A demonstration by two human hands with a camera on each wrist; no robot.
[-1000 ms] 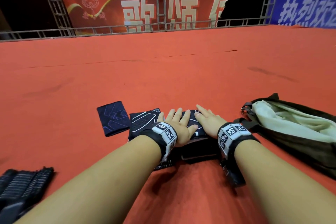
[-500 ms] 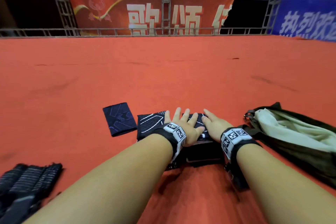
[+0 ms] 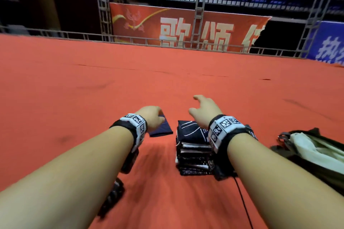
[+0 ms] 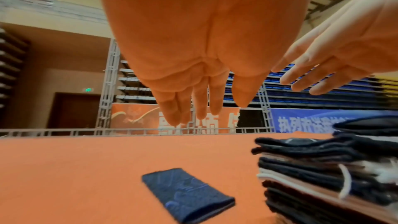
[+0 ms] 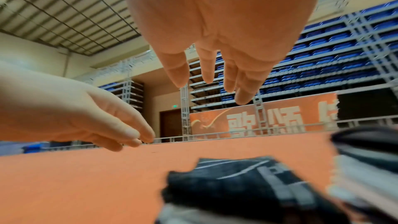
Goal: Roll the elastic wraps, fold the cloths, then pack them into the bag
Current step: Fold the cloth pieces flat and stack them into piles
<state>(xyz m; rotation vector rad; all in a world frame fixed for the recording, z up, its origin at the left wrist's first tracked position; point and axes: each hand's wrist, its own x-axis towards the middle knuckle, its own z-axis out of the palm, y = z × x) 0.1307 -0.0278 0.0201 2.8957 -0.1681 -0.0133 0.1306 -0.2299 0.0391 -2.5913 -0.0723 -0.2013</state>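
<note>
Red carpet (image 3: 130, 80): our left hand (image 3: 151, 117) and right hand (image 3: 204, 108) hover spread, holding nothing, above the folded cloth (image 4: 187, 192) and stack (image 3: 193, 150); bag (image 3: 316, 156) at right

Orange-red carpeted floor (image 3: 93, 89), stack of folded cloths (image 3: 193, 147), single folded cloth (image 3: 162, 130) beside, bag (image 3: 316, 154) right

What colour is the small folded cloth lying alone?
Dark navy blue, seen best from the left wrist.
</note>
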